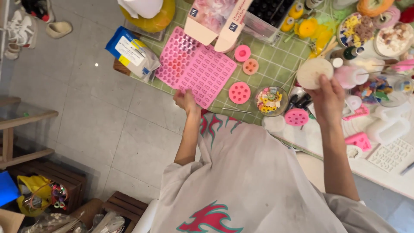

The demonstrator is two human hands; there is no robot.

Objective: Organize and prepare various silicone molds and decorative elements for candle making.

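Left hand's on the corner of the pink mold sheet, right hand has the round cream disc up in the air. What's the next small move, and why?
Probably lower the cream disc in the right hand onto the bare green mat. It hangs above crowded bottles and bowls, while the left hand only pinches the pink mold sheet at its near corner, so a second free hand would steady it.

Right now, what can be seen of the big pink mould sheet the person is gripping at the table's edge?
The pink mould sheet looks like soft silicone, a flat rectangle covered in rows of small shaped cavities. It lies at an angle on the green checked mat, overlapping a second pink tray with rounder cavities beside it. The left hand pinches its near corner at the table edge. A cardboard box covers part of its far edge. Small round pink moulds sit nearby, apart from it.
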